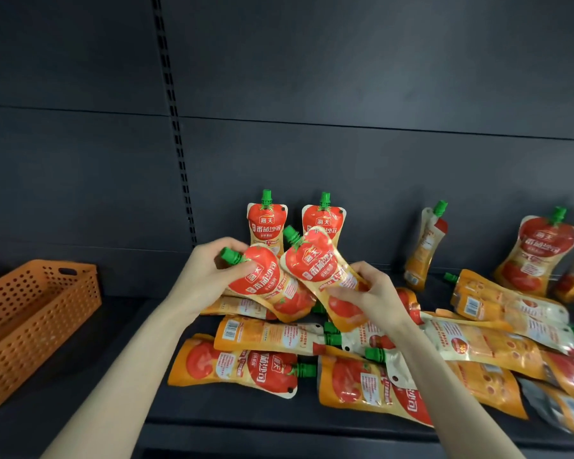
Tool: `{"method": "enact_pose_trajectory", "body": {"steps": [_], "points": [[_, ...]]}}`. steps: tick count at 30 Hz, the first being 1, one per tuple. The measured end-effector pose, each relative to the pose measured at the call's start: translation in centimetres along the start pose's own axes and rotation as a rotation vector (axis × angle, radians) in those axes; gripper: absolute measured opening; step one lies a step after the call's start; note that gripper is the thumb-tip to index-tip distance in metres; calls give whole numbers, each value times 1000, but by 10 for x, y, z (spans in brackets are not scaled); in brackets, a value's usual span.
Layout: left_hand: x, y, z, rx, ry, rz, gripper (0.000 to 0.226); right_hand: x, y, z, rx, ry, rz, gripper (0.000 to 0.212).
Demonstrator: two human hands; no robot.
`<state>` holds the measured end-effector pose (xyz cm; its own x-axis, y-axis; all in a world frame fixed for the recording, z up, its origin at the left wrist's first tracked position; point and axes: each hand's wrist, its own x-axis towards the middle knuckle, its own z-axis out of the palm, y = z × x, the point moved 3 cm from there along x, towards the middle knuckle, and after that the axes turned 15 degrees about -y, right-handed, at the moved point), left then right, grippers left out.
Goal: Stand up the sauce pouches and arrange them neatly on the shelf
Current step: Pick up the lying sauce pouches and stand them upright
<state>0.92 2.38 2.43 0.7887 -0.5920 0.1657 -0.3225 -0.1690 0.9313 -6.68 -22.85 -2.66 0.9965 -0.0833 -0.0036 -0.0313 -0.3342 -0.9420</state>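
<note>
My left hand (209, 270) grips a red-and-orange tomato sauce pouch (265, 279) near its green cap, tilted left. My right hand (375, 296) holds a second pouch (315, 263) by its lower half, cap pointing up and left. Both are lifted above the dark shelf (140, 329). Behind them two pouches stand upright side by side against the back panel, the left one (265, 223) and the right one (323, 220). Further right, a pouch (424, 246) leans on the panel and another (537, 253) stands tilted. Several pouches lie flat in a pile (378, 366) across the shelf front.
An orange perforated plastic basket (30, 326) sits on the shelf at the left. A slotted upright strip (176, 127) runs down the dark back panel. The shelf's front edge (279, 429) lies just below the flat pouches.
</note>
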Motion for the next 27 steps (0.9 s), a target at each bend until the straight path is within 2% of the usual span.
{"method": "enact_pose_trajectory", "body": {"steps": [5, 8, 11, 16, 22, 27], "points": [[30, 20, 31, -64, 10, 125, 29, -3, -7, -10, 126, 54, -67, 33], [52, 30, 51, -60, 19, 191, 30, -2, -9, -28, 94, 127, -87, 34], [75, 35, 64, 17, -11, 229, 24, 5, -7, -50, 78, 186, -110, 36], [106, 34, 76, 192, -27, 267, 29, 26, 6, -74, 18, 231, -88, 37], [127, 14, 83, 291, -4, 203, 34, 54, 18, -84, -83, 230, -44, 43], [126, 0, 77, 193, 74, 144, 41, 61, 31, -76, -156, 156, 38, 50]]}}
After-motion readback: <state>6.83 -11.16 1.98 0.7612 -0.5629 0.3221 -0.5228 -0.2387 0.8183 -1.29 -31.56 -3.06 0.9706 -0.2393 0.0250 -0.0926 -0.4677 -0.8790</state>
